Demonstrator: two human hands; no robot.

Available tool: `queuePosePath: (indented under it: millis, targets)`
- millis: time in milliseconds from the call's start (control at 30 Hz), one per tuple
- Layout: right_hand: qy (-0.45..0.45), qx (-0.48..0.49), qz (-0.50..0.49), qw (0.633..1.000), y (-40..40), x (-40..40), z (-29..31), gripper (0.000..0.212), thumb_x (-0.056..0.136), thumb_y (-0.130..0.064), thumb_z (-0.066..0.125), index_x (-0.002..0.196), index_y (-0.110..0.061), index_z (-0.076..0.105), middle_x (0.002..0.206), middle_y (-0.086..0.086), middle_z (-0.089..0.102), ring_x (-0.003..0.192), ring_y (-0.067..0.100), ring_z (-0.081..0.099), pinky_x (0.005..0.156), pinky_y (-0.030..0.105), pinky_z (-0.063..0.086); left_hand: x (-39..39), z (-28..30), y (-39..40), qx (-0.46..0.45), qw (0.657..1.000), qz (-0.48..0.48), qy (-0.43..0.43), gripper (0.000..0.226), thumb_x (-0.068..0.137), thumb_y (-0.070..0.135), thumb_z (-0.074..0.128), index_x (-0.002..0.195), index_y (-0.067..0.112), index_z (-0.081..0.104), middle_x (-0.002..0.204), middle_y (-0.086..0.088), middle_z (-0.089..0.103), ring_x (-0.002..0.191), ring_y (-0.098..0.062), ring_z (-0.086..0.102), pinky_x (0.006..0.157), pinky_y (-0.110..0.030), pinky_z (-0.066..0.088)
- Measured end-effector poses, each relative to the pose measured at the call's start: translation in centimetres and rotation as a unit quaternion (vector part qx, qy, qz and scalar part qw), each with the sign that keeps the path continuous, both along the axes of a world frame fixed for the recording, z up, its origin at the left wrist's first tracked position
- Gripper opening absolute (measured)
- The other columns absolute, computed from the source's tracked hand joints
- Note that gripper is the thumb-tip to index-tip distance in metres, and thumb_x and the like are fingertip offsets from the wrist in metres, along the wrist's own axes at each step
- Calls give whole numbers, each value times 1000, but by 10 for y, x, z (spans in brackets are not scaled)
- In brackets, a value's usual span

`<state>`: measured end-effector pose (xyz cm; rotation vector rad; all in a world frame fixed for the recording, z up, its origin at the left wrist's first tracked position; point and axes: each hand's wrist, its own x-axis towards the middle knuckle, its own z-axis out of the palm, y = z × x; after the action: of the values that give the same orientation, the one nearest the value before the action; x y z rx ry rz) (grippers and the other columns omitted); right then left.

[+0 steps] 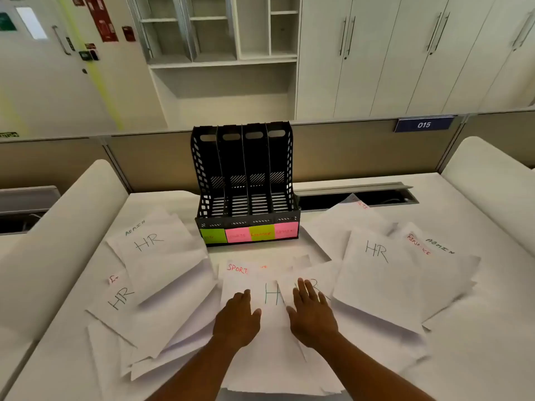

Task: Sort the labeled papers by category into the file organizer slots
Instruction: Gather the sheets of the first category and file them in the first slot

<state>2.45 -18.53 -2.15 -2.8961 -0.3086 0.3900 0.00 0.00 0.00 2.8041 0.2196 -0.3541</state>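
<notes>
A black file organizer (246, 180) with several empty upright slots stands at the middle back of the desk; green and pink sticky labels (250, 233) run along its front. White sheets lie scattered in front of it. My left hand (238, 318) and my right hand (311, 312) rest flat, fingers spread, on the central sheets, one marked HR (270, 296) between them. A sheet marked SPORT (236, 274) pokes out just beyond my left hand. More HR sheets lie at left (156, 256), lower left (127, 308) and right (379, 273).
Sheets marked ADMIN and FINANCE (425, 247) peek out at the right. A cable trough (356, 195) opens behind the right pile. Beige partition panels (362, 149) close the desk's back; padded white dividers (63, 227) flank both sides. Cabinets stand beyond.
</notes>
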Motion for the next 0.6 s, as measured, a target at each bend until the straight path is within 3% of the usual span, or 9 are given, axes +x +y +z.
queuePosePath:
  millis: [300, 600]
  targets:
    - [88, -29, -11, 996, -1, -27, -20, 67, 99, -41, 37, 152, -10, 9, 162, 8, -9, 149, 27, -7, 120, 44, 12, -10, -12, -15, -92, 987, 117, 63, 74, 95, 44, 47, 153, 13, 13, 157, -9, 24, 143, -27, 29, 112, -36, 32]
    - [89, 22, -49, 995, -1, -32, -15, 61, 96, -24, 46, 149, -5, 22, 162, 10, 3, 148, 27, 13, 114, 39, 31, -14, -15, -14, -199, 955, 212, 51, 58, 92, 35, 59, 142, 14, 38, 144, -7, 47, 130, -26, 49, 105, -34, 42]
